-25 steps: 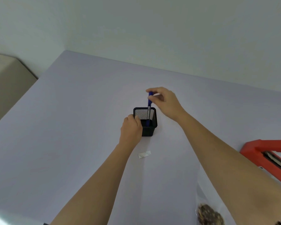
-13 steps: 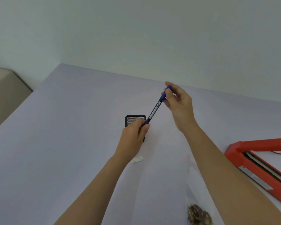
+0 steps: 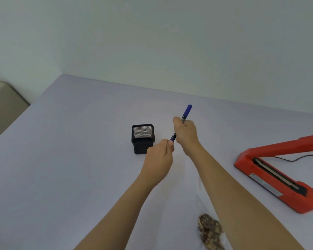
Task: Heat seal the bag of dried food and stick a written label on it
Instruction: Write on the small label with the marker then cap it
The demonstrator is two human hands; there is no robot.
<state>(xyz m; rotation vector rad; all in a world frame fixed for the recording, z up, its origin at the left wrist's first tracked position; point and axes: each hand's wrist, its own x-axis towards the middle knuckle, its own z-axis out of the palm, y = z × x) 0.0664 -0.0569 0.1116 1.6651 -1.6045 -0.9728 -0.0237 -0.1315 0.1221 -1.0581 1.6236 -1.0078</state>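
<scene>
Centrally, blue marker pen [image 3: 186,112] held slantwise above surface [image 3: 61,177]: right hand [image 3: 186,134] fisted round barrel, left hand [image 3: 159,159] fingers pinching lower cap, tip concealed. Bag of dried food [image 3: 209,230] partly behind right forearm, cropped at bottom edge.

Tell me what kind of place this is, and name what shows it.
Probably a plain packing or craft workstation, not a kitchen. A red heat sealer with its cord sits on a bare pale table, beside a black mesh pen holder and a clear bag of dried food. Blank walls stand behind.
</scene>
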